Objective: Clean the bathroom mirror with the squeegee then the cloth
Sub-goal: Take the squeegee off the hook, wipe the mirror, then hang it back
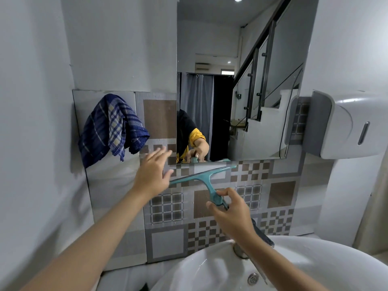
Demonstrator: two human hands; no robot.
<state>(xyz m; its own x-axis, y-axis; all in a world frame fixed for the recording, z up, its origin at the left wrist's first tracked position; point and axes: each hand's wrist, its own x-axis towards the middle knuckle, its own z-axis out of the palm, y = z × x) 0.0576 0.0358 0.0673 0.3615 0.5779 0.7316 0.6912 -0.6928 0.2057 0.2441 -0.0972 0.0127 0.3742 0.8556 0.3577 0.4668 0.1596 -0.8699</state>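
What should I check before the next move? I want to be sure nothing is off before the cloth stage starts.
1. Squeegee held: ok, right hand fingers pinch its handle.
2. Blade off the glass: ok, it sits below the mirror bottom edge, over the tiles.
3. Left hand free for the cloth: ok, open and empty.
4. Cloth reachable: ok, the blue checked cloth hangs on the wall left of the mirror, near the left hand.
5. Mirror free of streaks: cannot tell from this view.
6. Place to park the squeegee: ok, the sink below has bare rim.
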